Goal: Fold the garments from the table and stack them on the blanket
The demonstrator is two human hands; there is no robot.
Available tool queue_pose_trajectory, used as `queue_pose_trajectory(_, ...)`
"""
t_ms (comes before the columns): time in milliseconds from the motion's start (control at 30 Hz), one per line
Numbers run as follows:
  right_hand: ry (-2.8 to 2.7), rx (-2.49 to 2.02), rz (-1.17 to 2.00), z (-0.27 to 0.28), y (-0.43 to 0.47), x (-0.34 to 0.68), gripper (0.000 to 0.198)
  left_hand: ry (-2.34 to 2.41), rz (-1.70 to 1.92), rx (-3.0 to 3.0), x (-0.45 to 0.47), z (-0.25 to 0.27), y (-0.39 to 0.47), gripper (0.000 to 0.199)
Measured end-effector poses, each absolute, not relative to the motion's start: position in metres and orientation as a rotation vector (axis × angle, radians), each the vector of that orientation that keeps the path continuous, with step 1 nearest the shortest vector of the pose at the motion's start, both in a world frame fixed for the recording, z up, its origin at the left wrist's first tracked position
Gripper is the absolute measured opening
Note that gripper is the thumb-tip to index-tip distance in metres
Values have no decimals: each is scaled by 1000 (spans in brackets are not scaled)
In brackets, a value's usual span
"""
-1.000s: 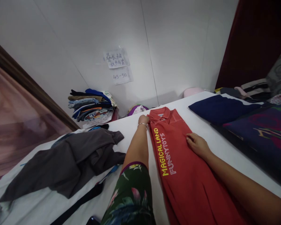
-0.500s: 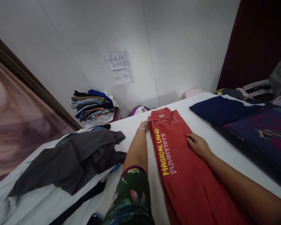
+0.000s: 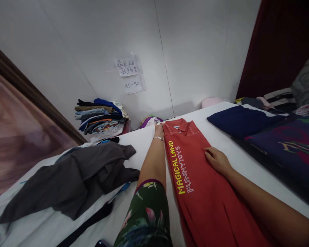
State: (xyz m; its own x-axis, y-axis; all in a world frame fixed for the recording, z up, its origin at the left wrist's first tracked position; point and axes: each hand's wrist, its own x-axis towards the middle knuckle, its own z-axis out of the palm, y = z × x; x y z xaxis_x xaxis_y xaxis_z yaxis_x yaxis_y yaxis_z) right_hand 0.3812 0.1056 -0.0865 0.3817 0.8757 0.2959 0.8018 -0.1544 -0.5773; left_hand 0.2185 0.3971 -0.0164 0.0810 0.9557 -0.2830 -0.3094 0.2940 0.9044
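A red collared shirt (image 3: pixel 195 171) with yellow and white lettering lies lengthwise on the white table, its collar at the far end. My left hand (image 3: pixel 159 131) is closed at the shirt's far left shoulder corner, fingertips pinched at the fabric edge. Curled fingers of my right hand (image 3: pixel 217 159) grip the shirt's right edge, about a third of the way down from the collar. The shirt's lower part runs out of view at the bottom, partly behind my right forearm.
Left of the shirt lies a crumpled dark grey garment (image 3: pixel 79 171). A stack of folded clothes (image 3: pixel 100 116) rises behind the table's far edge. Dark blue folded clothes (image 3: pixel 242 120) lie on the right. Handwritten paper notes (image 3: pixel 130 65) hang on the wall.
My left hand has moved slightly away and to the left, from the shirt's side edge to its shoulder corner, where the fabric now lies flatter. My right hand stays in place.
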Motion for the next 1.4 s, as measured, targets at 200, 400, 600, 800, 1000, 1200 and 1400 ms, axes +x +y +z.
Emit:
queue_pose_trajectory(200,-1438,-1957,138,-88,106,382,31,1056,1081,826,214,-33,387,79)
queue_pose_trajectory(400,-1427,-1974,131,-87,106,382,33,1169,1139,911,202,-39,391,66)
queue_pose_trajectory(600,-1442,-1973,136,-86,105,381,34,1159,1121,1225,203,-51,376,49)
queue_pose_trajectory(800,-1430,-1998,148,-84,106,381,34,1253,951,1424,199,-59,372,33)
queue_pose_trajectory(1000,-1444,-2040,132,-84,107,380,35,1326,905,1568,192,-53,352,27)
queue_pose_trajectory(1200,-1449,-2080,160,-85,108,380,35,1428,832,1574,176,-47,297,42)
queue_pose_trajectory(1400,-1446,-2098,130,-80,108,378,32,1388,801,1428,162,-38,231,55)
